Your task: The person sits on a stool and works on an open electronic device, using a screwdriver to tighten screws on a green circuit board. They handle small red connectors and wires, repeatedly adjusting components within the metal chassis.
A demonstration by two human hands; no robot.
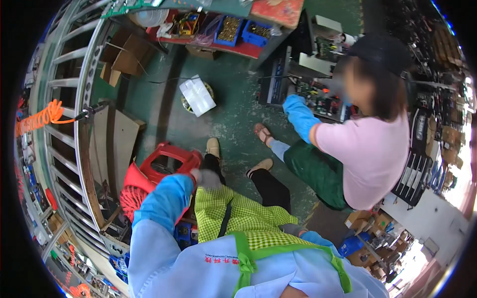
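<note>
My left hand, in a grey glove, is beside the red plastic chair, above the edge of my green checked apron. Its fingers are blurred, so I cannot make out whether they hold anything. My right hand, also grey-gloved, lies low at the apron's right side. Only a small part of it shows past my body, and its fingers are hidden. Blue sleeve covers run up my forearms.
At right a co-worker bends over an opened case with circuit boards. A roller rack with an orange coiled hose stands left. Blue bins of small metal parts sit on a red shelf ahead. A white sheet covers something round on the floor.
</note>
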